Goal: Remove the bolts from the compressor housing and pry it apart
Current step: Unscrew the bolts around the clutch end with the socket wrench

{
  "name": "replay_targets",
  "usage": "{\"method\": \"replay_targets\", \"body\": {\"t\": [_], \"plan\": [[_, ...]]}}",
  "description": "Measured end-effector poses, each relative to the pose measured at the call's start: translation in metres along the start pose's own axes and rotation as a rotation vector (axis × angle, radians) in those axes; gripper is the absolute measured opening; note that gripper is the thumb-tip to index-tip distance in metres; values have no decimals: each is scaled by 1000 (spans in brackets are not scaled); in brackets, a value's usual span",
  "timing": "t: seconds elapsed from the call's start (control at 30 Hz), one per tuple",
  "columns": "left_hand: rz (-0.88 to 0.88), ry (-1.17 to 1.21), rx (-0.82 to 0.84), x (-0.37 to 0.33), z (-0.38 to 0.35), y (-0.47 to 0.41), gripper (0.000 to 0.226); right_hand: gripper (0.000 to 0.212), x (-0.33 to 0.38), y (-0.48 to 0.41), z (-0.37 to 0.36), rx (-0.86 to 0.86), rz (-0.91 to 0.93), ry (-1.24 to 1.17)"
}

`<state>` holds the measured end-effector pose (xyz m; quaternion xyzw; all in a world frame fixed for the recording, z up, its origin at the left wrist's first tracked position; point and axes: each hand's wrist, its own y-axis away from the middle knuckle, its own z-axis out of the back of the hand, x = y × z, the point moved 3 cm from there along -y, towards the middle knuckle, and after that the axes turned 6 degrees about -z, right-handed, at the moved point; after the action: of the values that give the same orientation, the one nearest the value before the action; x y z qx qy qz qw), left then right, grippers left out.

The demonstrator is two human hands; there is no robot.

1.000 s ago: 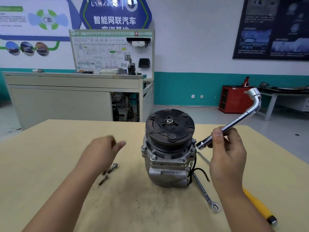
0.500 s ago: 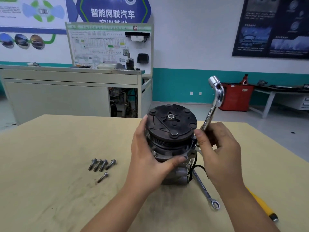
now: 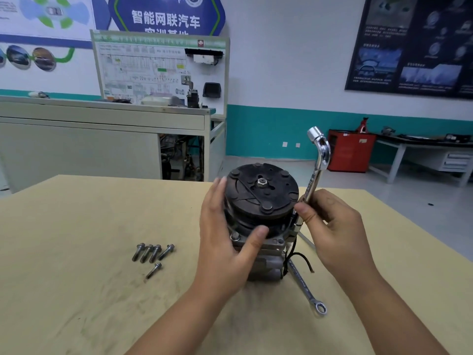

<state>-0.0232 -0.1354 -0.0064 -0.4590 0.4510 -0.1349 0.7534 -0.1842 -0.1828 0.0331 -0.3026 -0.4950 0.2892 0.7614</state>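
Left hand (image 3: 225,242) clasps the compressor (image 3: 261,198); right hand (image 3: 332,231) at three o'clock grips the L-wrench (image 3: 316,170), tip seemingly touching it.

Table (image 3: 76,290): tan top, smeared with dark grime around and in front of the compressor (image 3: 261,190), which stands upright near the centre, pulley face up. Five bolts (image 3: 155,252) lie loose to its left, apart from it: four side by side in a row, the fifth just in front of them. A spanner (image 3: 304,285) lies flat beside the compressor's right, ring end nearest the viewer.
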Motion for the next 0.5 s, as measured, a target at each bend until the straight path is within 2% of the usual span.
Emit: {"method": "replay_targets", "body": {"t": [0.07, 0.13, 0.23, 0.27, 0.3, 0.4, 0.47, 0.5], "plan": [[-141, -51, -24, -22, 2, -19, 54, 8, 2, -1, 0, 24, -19, 5], [-167, -112, 68, -43, 0, -47, 47, 13, 3, -3, 0, 53, -47, 22], [-63, -167, 393, -61, -7, -80, 74, 22, 5, -3, 2, 82, -78, 44], [-37, -115, 470, -63, -10, -86, 73, 18, 6, -4, 3, 94, -95, 52], [-31, -46, 524, -65, -13, -90, 62, 17, 7, -4, 4, 104, -107, 71], [-30, 133, 593, -65, -21, -93, 17, 32, 13, -9, 8, 149, -82, 175], [-41, 177, 570, -62, -23, -91, 7, 23, 15, -11, 12, 272, -135, 274], [-45, 185, 550, -61, -22, -90, 11, 16, 16, -12, 17, 316, -172, 303]]}}
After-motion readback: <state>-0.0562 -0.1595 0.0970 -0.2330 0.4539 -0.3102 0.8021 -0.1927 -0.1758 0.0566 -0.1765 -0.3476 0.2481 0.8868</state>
